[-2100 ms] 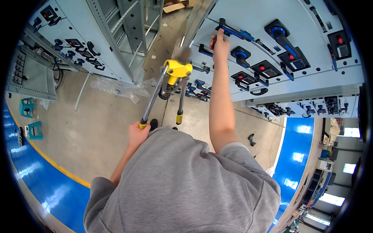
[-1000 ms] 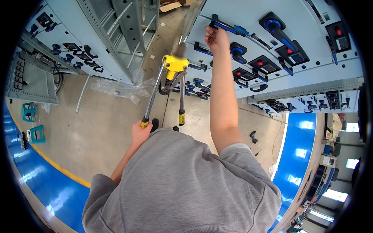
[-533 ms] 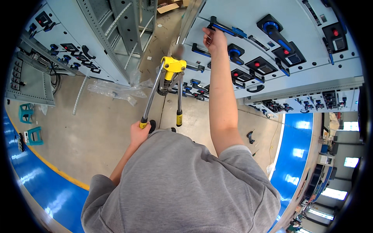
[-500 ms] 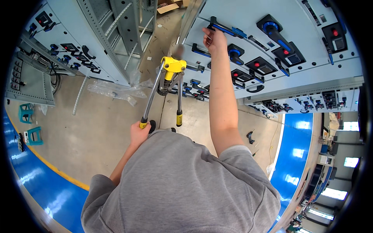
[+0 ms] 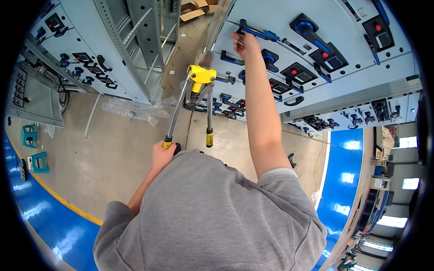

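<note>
My left hand (image 5: 162,154) is closed round the yellow-and-black grip of one long steel arm of a hand riveter (image 5: 201,76). Its yellow head points away from me, and its second arm (image 5: 209,117) hangs free to the right with no hand on it. My right arm reaches out to the pale grey cabinet front on the right. There my right hand (image 5: 247,45) is at the left end of a black-and-blue pull handle (image 5: 258,31), fingers bent in a loose pinch. What they hold, if anything, is too small to make out.
Rotary switch handles (image 5: 309,34) and meter panels (image 5: 329,58) stick out from the cabinet front. An open steel frame (image 5: 140,40) stands to the left. Clear plastic film (image 5: 135,110) and a metal strip (image 5: 93,115) lie on the floor. Teal stools (image 5: 40,162) stand far left.
The cabinet on the right has shifted slightly up and left in view, and my right hand with it. My left hand keeps its hold on the hand riveter.
</note>
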The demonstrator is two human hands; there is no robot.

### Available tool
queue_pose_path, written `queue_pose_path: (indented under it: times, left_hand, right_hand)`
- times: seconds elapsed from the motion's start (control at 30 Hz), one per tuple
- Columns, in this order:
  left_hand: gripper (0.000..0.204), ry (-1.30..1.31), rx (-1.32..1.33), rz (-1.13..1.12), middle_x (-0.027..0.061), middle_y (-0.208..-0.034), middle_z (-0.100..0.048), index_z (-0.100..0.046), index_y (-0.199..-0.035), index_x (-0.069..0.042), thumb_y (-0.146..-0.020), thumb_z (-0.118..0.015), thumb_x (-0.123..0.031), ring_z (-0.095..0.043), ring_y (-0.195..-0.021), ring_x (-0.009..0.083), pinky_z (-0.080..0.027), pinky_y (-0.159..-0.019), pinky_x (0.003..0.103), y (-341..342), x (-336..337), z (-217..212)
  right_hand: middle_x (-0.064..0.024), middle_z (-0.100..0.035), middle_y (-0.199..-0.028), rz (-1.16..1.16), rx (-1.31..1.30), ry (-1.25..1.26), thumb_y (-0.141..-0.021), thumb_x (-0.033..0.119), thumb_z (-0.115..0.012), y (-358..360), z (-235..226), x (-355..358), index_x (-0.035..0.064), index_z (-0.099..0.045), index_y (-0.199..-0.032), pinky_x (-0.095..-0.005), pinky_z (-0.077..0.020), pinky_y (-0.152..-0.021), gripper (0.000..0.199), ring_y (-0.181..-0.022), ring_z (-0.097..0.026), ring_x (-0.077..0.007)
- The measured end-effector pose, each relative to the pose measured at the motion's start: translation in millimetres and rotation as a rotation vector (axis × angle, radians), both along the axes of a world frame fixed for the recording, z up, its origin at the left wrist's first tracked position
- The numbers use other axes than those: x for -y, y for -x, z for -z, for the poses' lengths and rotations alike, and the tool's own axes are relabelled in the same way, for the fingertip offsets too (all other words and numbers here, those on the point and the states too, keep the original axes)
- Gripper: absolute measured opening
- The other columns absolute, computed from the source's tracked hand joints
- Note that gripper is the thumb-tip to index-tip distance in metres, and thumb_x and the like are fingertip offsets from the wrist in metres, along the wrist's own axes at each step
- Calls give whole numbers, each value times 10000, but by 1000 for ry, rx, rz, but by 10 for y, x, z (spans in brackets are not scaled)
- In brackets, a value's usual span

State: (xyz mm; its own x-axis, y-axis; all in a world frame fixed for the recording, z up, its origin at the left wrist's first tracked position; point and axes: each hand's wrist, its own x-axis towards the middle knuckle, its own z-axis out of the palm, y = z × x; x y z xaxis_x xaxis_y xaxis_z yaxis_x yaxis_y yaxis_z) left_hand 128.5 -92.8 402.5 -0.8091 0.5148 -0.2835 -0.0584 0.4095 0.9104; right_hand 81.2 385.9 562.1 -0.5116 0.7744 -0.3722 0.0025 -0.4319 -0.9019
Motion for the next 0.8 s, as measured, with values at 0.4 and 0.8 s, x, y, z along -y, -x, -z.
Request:
queue_pose_path:
  times: [0.4,0.8]
  left_hand:
    - [354,-55,19,-42,75,-558,-526,-590,-715,54,-897,-721,-221,-470,-575,94,-412,-520,358,10,40,22]
    - [189,271,-791,510,185,-678,-654,-733,-881,-26,-793,-759,-191,-643,-601,347,-505,-595,430,1729,174,-694]
  right_hand:
    - [-117,-674,-1263,-1303,-135,-263,-926,709,-606,-1694,978,1742,23,-579,-1359,-401,-472,-1076,812,-1194,-632,-239]
    - [-201,-605,-631,-34,946,-1363,-707,211,-817,-3592,296,934,28,-668,-730,-422,-492,-558,238,-597,-588,-420]
